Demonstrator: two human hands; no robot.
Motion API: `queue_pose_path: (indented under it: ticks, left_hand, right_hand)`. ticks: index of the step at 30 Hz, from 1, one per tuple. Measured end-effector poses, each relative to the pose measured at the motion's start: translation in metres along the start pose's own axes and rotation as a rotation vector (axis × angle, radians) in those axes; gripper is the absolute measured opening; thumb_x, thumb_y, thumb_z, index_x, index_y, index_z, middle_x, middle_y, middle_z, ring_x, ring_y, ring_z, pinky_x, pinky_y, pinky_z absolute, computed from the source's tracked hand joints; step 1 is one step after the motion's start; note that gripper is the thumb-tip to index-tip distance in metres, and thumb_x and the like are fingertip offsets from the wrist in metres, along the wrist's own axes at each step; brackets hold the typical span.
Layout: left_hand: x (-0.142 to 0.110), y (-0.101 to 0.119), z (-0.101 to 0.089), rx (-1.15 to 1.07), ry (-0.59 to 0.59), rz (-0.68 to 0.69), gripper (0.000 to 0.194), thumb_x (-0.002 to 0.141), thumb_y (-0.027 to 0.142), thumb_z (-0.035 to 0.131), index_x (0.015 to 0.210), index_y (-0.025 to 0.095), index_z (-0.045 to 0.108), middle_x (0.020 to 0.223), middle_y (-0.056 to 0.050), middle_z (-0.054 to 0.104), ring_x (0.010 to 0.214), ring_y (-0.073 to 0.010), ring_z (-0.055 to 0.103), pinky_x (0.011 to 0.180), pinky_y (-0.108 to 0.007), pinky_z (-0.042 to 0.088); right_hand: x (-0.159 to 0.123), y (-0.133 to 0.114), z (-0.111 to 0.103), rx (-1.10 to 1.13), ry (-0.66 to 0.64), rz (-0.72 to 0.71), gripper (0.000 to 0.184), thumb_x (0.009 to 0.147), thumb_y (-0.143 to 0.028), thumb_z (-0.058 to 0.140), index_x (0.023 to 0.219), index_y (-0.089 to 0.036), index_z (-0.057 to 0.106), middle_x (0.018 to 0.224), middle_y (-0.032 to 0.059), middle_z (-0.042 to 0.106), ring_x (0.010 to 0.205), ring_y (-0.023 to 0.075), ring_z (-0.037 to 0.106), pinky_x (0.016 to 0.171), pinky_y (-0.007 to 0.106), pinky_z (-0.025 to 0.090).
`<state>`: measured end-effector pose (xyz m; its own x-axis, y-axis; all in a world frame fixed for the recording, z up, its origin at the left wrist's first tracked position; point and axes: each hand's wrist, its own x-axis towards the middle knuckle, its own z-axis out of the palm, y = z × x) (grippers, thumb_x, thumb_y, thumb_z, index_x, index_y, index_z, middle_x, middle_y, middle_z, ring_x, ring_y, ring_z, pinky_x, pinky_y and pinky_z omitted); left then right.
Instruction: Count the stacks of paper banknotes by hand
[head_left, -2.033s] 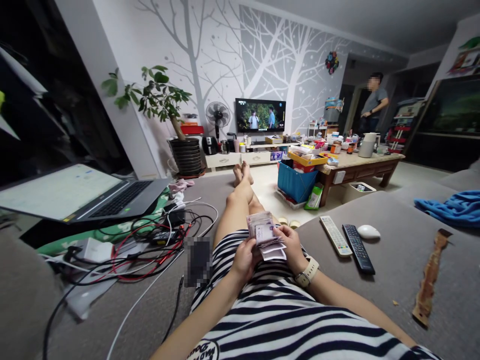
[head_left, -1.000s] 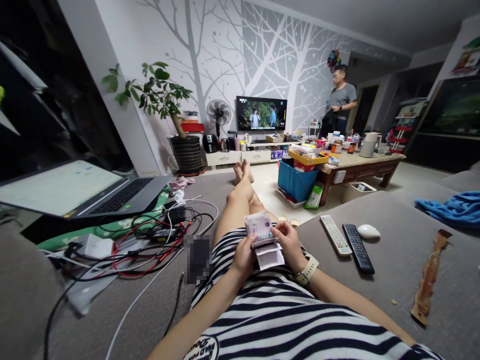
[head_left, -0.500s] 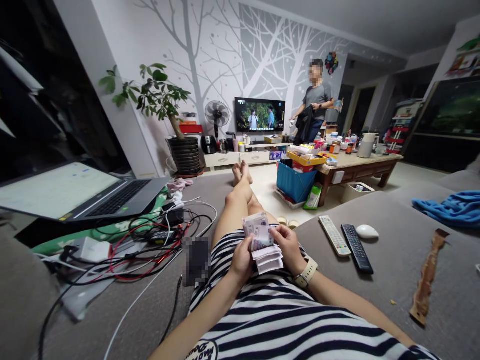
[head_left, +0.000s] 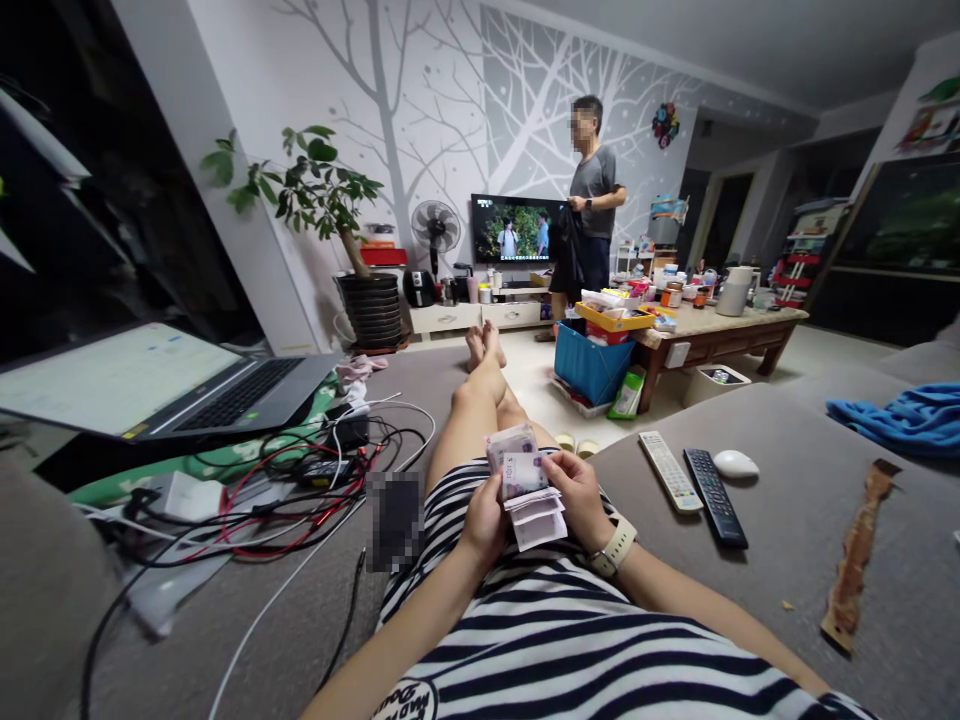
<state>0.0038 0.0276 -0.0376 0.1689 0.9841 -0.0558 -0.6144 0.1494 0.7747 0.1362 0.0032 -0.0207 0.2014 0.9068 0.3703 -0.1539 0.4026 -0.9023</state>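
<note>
The left hand (head_left: 484, 515) and right hand (head_left: 581, 492) hold pale purple paper banknotes (head_left: 524, 474); a long black plastic remote (head_left: 715, 498) lies at three o'clock from them.

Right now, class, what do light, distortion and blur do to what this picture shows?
Head view: the laptop looks stretched towards the left edge; head view: its screen looks pale, with deep shadow hiding detail behind it; head view: the banknotes show patterning, but their finest print is too soft to read.
</note>
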Motion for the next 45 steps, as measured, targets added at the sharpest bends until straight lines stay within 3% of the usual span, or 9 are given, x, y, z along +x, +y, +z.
queue_pose_path:
  ticks: [10, 20, 27, 32, 40, 45]
  left_hand:
    - [-0.002, 0.001, 0.002, 0.046, 0.013, 0.01, 0.033, 0.061, 0.045, 0.075, 0.074, 0.015, 0.071, 0.075, -0.008, 0.077, 0.09, -0.0273, 0.072, 0.081, -0.034, 0.054]
    - [-0.007, 0.003, 0.009, -0.014, 0.009, -0.016, 0.031, 0.066, 0.036, 0.073, 0.085, 0.011, 0.072, 0.081, -0.01, 0.078, 0.09, -0.0272, 0.073, 0.085, -0.038, 0.056]
    - [-0.01, 0.006, 0.008, 0.035, 0.017, -0.025, 0.03, 0.06, 0.036, 0.077, 0.077, 0.012, 0.072, 0.073, -0.008, 0.077, 0.082, -0.0263, 0.073, 0.08, -0.036, 0.056]
    - [-0.012, 0.005, 0.009, 0.031, 0.013, -0.035, 0.031, 0.057, 0.028, 0.079, 0.083, 0.012, 0.073, 0.073, -0.006, 0.077, 0.077, -0.0236, 0.073, 0.081, -0.035, 0.054]
    - [-0.004, 0.0, 0.005, -0.018, 0.013, -0.009, 0.035, 0.062, 0.043, 0.077, 0.078, 0.012, 0.072, 0.077, -0.009, 0.077, 0.089, -0.0261, 0.072, 0.084, -0.036, 0.053]
    - [0.0, -0.002, 0.003, -0.023, 0.043, 0.005, 0.027, 0.072, 0.039, 0.071, 0.08, 0.013, 0.074, 0.079, -0.007, 0.078, 0.085, -0.0248, 0.071, 0.082, -0.035, 0.052]
  right_hand:
    - [-0.002, -0.002, 0.001, 0.01, -0.04, -0.008, 0.034, 0.077, -0.05, 0.073, 0.07, -0.017, 0.064, 0.062, -0.0016, 0.059, 0.057, 0.0132, 0.048, 0.056, 0.026, 0.04]
    - [-0.003, 0.004, -0.002, 0.021, -0.072, -0.013, 0.035, 0.087, -0.051, 0.062, 0.072, -0.019, 0.061, 0.052, -0.0041, 0.054, 0.048, 0.0128, 0.044, 0.054, 0.027, 0.035]
    - [0.001, 0.006, -0.003, -0.014, 0.07, -0.034, 0.03, 0.074, -0.043, 0.077, 0.076, -0.019, 0.059, 0.065, -0.004, 0.054, 0.06, 0.0138, 0.047, 0.06, 0.027, 0.039]
    - [0.003, 0.007, -0.005, -0.069, 0.035, -0.016, 0.034, 0.076, -0.047, 0.073, 0.068, -0.019, 0.056, 0.063, -0.0037, 0.051, 0.059, 0.0131, 0.044, 0.059, 0.027, 0.037]
    - [0.0, 0.0, -0.003, -0.097, 0.043, -0.014, 0.039, 0.076, -0.053, 0.072, 0.063, -0.019, 0.057, 0.059, -0.0029, 0.052, 0.058, 0.0132, 0.044, 0.058, 0.027, 0.037]
    - [-0.002, -0.005, -0.001, -0.056, 0.003, -0.029, 0.038, 0.077, -0.053, 0.072, 0.065, -0.019, 0.058, 0.061, -0.0023, 0.055, 0.058, 0.0139, 0.046, 0.058, 0.027, 0.039]
